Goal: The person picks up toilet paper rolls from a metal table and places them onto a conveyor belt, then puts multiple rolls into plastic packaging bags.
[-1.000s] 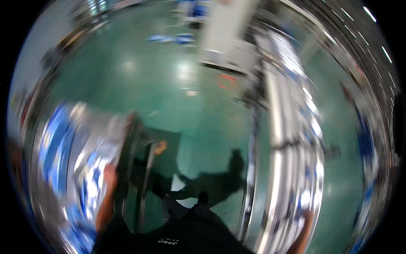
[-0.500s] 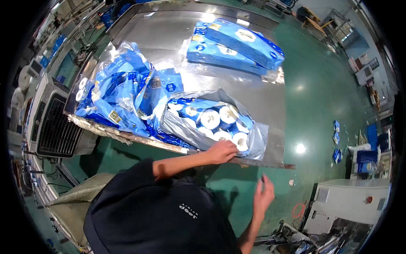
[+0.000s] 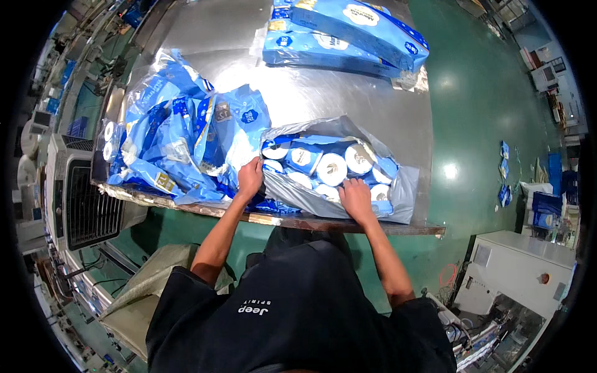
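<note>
An open grey plastic bag (image 3: 403, 196) is being supported at the near edge of a metal bench (image 3: 339, 99), white paper rolls (image 3: 331, 169) being contained within. Its left rim is being pinched by the left hand (image 3: 250, 178); its near rim is being touched by the curled right hand (image 3: 357, 200), whose grip cannot be told. Crumpled blue wrappers (image 3: 166, 133) are being carried leftward of the bag.

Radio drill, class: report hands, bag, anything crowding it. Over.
Left fingers at left end of grey bag; right fingers at near rim. Bag open, white rolls showing. Blue packaging crowds its left.
</note>
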{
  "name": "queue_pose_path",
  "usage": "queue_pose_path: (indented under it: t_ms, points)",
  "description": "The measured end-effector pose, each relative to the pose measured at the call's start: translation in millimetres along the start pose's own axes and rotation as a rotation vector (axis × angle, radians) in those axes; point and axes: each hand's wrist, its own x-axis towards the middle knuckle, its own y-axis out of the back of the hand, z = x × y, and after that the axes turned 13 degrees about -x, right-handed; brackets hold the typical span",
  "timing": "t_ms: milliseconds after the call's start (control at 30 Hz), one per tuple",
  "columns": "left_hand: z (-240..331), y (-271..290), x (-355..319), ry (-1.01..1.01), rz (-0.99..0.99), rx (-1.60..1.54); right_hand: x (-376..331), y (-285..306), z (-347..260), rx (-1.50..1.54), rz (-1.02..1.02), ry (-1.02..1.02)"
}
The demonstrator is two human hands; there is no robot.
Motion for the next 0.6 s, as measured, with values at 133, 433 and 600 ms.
queue_pose_path:
  t_ms: [133, 433, 600]
  points:
    - [-34, -5, -9, 0.176, -0.154, -0.676, 3, -4, 29, 0.019, -0.019, -0.088]
    - [140, -14, -29, -0.633, -0.416, -0.146, -9, 24, 80, 0.171, 0.117, 0.016]
    - [175, -84, -15, -0.842, -0.733, 0.196, 26, 35, 98, -0.095, 0.19, 0.333]
